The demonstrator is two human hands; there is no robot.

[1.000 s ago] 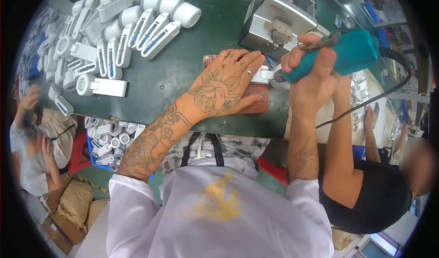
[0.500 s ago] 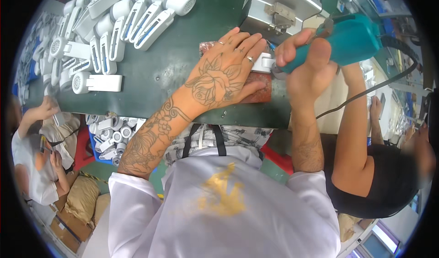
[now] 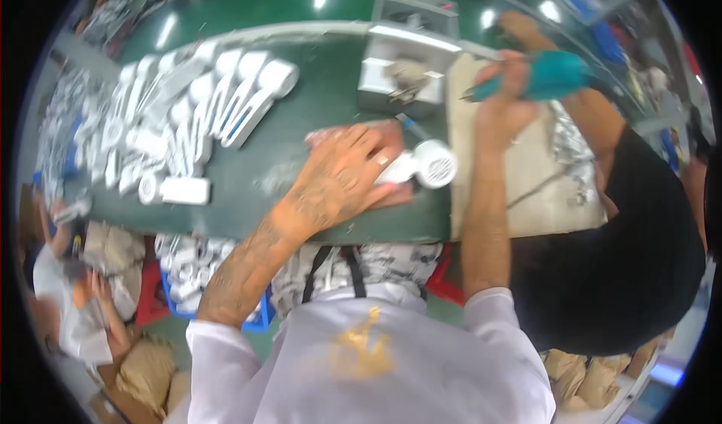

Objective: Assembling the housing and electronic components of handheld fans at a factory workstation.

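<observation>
My left hand (image 3: 331,183) lies over the handle of a white handheld fan (image 3: 436,164), gripping it against a reddish block (image 3: 391,132) on the green table. The fan's round grilled head sticks out to the right of my fingers; most of its handle is hidden. My right hand (image 3: 505,97) is closed round a teal electric screwdriver (image 3: 556,74). Its tip points left and is apart from the fan, up beside a silver box-shaped machine (image 3: 402,86). A slim blue object (image 3: 411,125) lies between the machine and the fan. Motion blurs the picture.
Many white fans (image 3: 226,101) lie in rows on the table's left. A blue crate (image 3: 259,315) of white parts stands below the table edge. A beige board (image 3: 477,191) lies at right, near a co-worker in black (image 3: 624,258). Another person (image 3: 71,311) sits at far left.
My right hand has lifted the screwdriver up and away from the fan. The fan's round head now shows to the right of my left hand. The whole view has shifted.
</observation>
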